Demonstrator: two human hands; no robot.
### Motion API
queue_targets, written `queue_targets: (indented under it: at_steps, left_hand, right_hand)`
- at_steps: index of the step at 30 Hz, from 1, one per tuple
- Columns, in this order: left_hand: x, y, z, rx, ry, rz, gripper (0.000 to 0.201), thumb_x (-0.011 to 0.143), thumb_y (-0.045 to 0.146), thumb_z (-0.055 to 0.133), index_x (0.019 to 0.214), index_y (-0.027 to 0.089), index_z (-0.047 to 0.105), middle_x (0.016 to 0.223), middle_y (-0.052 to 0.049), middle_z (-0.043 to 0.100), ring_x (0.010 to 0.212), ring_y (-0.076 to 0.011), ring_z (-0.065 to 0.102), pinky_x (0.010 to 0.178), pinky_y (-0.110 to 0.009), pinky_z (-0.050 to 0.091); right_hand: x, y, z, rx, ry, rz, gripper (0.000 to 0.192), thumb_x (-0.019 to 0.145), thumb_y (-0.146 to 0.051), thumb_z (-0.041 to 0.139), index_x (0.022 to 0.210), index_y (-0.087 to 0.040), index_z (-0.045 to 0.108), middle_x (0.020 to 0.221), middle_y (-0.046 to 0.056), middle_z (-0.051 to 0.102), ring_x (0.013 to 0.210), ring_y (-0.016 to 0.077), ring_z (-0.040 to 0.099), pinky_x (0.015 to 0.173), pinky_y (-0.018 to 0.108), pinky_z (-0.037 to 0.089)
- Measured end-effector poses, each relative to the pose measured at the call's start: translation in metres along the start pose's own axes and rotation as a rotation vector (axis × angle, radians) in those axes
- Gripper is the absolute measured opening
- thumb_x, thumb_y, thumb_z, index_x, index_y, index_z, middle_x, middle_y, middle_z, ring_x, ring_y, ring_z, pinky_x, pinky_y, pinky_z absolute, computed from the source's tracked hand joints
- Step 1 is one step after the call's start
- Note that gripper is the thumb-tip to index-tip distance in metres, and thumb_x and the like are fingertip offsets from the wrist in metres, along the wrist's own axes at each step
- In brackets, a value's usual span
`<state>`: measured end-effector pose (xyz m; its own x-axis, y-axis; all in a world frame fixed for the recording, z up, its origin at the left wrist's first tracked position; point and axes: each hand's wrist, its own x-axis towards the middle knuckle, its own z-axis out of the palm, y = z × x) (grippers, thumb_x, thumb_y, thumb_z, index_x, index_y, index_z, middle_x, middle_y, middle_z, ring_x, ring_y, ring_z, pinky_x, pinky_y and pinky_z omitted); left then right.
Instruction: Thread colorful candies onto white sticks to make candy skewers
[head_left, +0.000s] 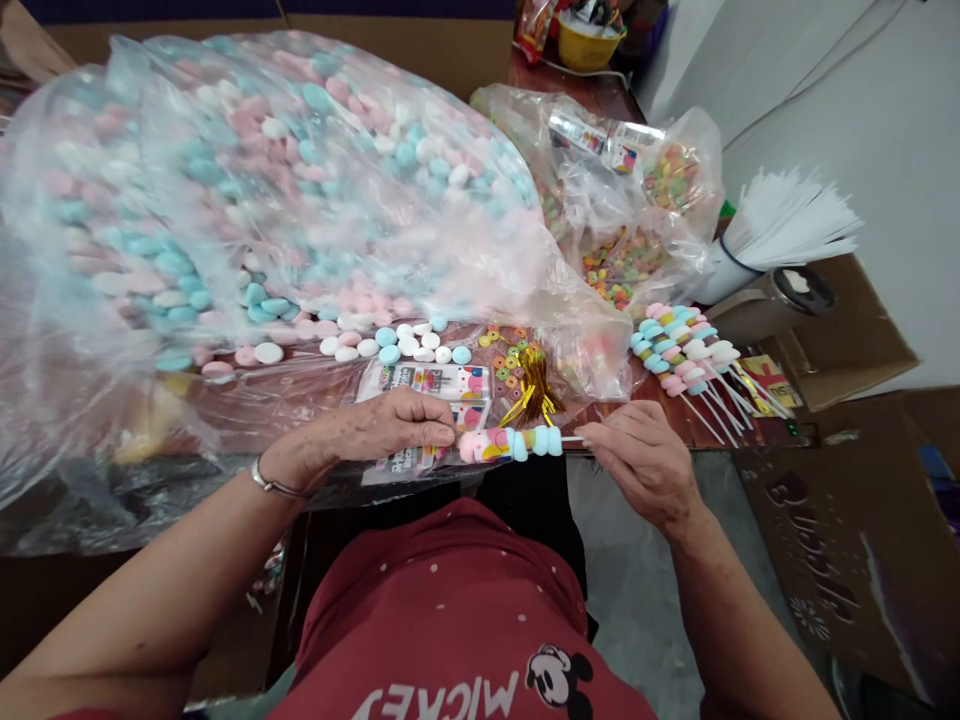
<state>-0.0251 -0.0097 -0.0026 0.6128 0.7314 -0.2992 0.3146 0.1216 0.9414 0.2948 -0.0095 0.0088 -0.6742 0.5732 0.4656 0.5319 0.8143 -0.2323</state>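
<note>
Head view is looking down at two bare hands meeting over the near edge of the table (660, 400). The left hand (375, 430) is pinching the pink end of a candy skewer (510, 443), its fingers (439, 436) closing on that end piece. The right hand (637, 455) is gripping the thin white stick at the skewer's other end, fingers (592, 433) curled round it. The skewer is lying level between the hands, at the picture's 6 o'clock from a bundle of gold ties (534, 385).

Under the left hand, small printed packets (424, 385) are lying flat. At 11 o'clock from the hands a big clear bag (262, 180) of pink, blue and white candies is sprawling across the table, with loose candies (390, 345) spilling at its mouth. At 1 o'clock a smaller bag (637, 200) is holding coloured rings. At 2 o'clock finished skewers (686, 350) are lying in a pile, and beyond them a cup of white sticks (780, 225) is leaning on its side.
</note>
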Motion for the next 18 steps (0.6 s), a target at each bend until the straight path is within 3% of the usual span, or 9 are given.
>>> queue_targets:
  at_steps: [4,9,12,15,18]
  left_hand:
    - [0.000,0.009,0.000,-0.117,-0.012,-0.001,0.021,0.080,0.037,0.066,0.079,0.017,0.071,0.066,-0.001,0.064,0.058,-0.0115,0.053,0.053,-0.020,0.040]
    - [-0.003,0.009,-0.003,-0.647,-0.047,-0.019,0.047,0.082,0.059,0.057,0.102,0.017,0.065,0.078,-0.013,0.074,0.040,-0.0122,0.053,0.035,-0.020,0.033]
    - [0.000,0.008,-0.004,-0.796,-0.125,0.043,0.065,0.074,0.075,0.054,0.098,0.016,0.065,0.081,-0.017,0.075,0.040,-0.0150,0.056,0.031,-0.021,0.032]
    - [0.006,0.009,0.003,-0.818,-0.104,0.112,0.076,0.067,0.083,0.052,0.084,0.010,0.068,0.076,-0.019,0.073,0.033,-0.0124,0.049,0.029,-0.023,0.028]
    - [0.012,0.009,0.015,-0.871,0.033,0.158,0.058,0.067,0.070,0.062,0.078,0.013,0.068,0.074,-0.016,0.073,0.034,-0.0118,0.048,0.029,-0.022,0.027]
  right_hand:
    - [-0.001,-0.008,0.009,-0.002,0.011,-0.029,0.017,0.093,-0.014,0.050,0.094,-0.019,0.066,0.067,-0.001,0.065,0.065,0.0118,0.057,0.072,0.031,0.039]
    - [-0.004,-0.012,0.017,0.053,0.073,0.055,0.019,0.092,-0.012,0.050,0.097,-0.019,0.066,0.067,-0.001,0.065,0.060,0.0111,0.056,0.071,0.030,0.042]
    - [-0.006,-0.017,0.021,0.093,0.091,0.092,0.020,0.091,-0.011,0.050,0.098,-0.018,0.067,0.067,-0.001,0.067,0.057,0.0109,0.056,0.069,0.031,0.042]
    - [-0.007,-0.025,0.028,0.156,0.146,0.128,0.020,0.090,-0.010,0.051,0.100,-0.018,0.067,0.064,-0.002,0.066,0.055,0.0106,0.055,0.067,0.030,0.042]
    - [-0.007,-0.034,0.034,0.205,0.191,0.208,0.019,0.091,-0.012,0.051,0.095,-0.018,0.068,0.061,-0.003,0.062,0.053,0.0104,0.054,0.063,0.029,0.042]
